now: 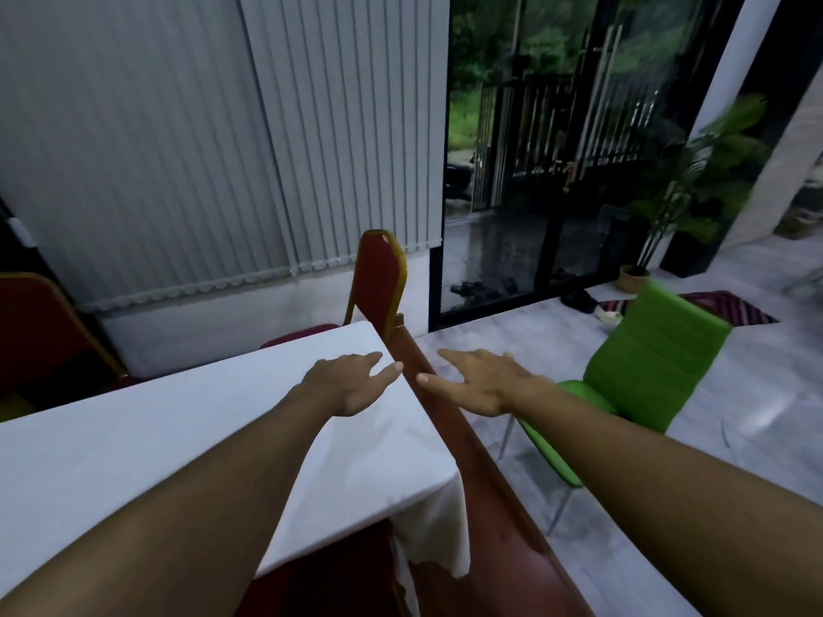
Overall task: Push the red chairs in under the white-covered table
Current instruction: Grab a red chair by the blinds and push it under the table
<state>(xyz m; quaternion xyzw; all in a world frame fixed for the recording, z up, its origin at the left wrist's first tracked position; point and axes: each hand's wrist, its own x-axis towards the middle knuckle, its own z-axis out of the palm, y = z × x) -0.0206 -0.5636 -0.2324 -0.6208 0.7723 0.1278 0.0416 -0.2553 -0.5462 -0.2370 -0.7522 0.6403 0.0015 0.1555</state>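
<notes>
A: Hand status?
B: Left hand (345,385) and right hand (478,382) are spread flat, holding nothing, above the table (133,460) edge.
A: Chair location?
B: One red chair (380,278) stands just beyond the fingertips; another chair (40,331) is far left.

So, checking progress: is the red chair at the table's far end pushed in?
Pushed in: the red chair stands with its back against the table.
</notes>
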